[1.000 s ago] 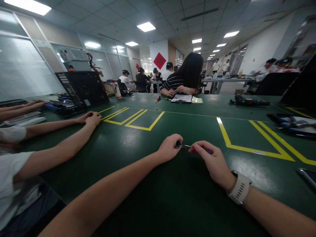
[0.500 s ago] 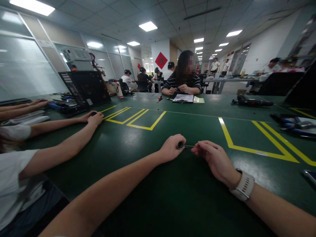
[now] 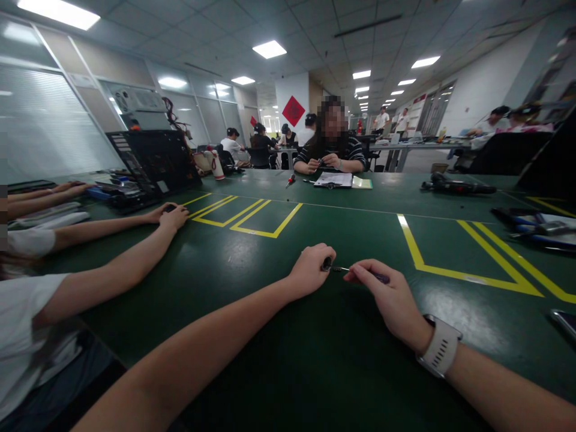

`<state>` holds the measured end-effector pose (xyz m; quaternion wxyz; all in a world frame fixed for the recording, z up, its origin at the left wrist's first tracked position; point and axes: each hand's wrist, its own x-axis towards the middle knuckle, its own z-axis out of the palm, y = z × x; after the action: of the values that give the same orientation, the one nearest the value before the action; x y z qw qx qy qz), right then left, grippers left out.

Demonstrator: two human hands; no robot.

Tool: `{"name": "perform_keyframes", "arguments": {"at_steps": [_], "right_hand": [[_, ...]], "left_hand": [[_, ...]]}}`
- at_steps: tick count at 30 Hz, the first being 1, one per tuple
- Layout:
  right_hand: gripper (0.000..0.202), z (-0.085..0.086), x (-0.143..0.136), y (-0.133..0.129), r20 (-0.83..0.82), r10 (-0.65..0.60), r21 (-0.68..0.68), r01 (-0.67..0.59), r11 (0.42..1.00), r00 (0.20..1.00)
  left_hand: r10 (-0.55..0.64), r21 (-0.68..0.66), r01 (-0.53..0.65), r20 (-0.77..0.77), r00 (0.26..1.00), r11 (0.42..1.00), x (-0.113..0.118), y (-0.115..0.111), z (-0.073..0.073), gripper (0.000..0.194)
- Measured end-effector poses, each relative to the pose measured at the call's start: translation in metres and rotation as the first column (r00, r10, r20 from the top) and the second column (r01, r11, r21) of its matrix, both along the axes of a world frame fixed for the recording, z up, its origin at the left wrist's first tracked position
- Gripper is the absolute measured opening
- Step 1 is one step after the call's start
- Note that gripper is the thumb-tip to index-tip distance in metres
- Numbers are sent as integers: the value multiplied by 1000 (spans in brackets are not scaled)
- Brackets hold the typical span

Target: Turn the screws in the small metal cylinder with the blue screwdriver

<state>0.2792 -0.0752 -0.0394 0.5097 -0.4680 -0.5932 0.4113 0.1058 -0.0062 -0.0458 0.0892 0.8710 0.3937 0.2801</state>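
Above the green table [image 3: 252,324], my left hand [image 3: 311,270] is closed round a small dark round part [image 3: 326,263] with a ring-like end facing right. My right hand [image 3: 382,291], with a pale watch strap at the wrist, pinches a thin screwdriver [image 3: 381,278] with a dark purple handle. The screwdriver's metal shaft points left at the dark part. Whether its tip touches the part is too small to tell.
Yellow tape [image 3: 254,231] marks outlines on the table. A person's arms [image 3: 135,258] rest at the left, near a black computer case [image 3: 155,162]. Across the table, a person sits behind a clipboard [image 3: 333,180]. A black power tool [image 3: 456,184] lies back right.
My right hand has turned and shifted slightly left and down, showing more of the screwdriver handle. My left hand has barely moved. The person opposite has turned their head.
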Motion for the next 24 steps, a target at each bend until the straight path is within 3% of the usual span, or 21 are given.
{"name": "perform_keyframes", "arguments": {"at_steps": [2, 4, 7, 10, 15, 24], "right_hand": [[24, 1, -1, 0, -26, 11, -22, -12, 1000, 1000], [22, 2, -1, 3, -155, 15, -83, -28, 996, 988], [20, 2, -1, 7, -360, -6, -191, -68, 979, 933], [19, 1, 0, 9, -451, -21, -233, -95, 968, 892], [19, -1, 1, 11, -477, -2, -205, -109, 973, 879], [21, 0, 1, 9, -422, -33, -134, -27, 991, 906]], "left_hand": [[-25, 27, 27, -52, 998, 999, 0, -2, 2, 12], [-46, 27, 48, -53, 998, 998, 0, -3, 3, 11], [-56, -14, 56, 6, 998, 998, 0, -1, 3, 11], [-63, -55, 69, 95, 993, 996, 0, 3, 0, 12], [-21, -98, 41, 200, 980, 994, 0, 6, -3, 12], [42, -134, -11, 230, 972, 991, 0, 5, -3, 9]]}}
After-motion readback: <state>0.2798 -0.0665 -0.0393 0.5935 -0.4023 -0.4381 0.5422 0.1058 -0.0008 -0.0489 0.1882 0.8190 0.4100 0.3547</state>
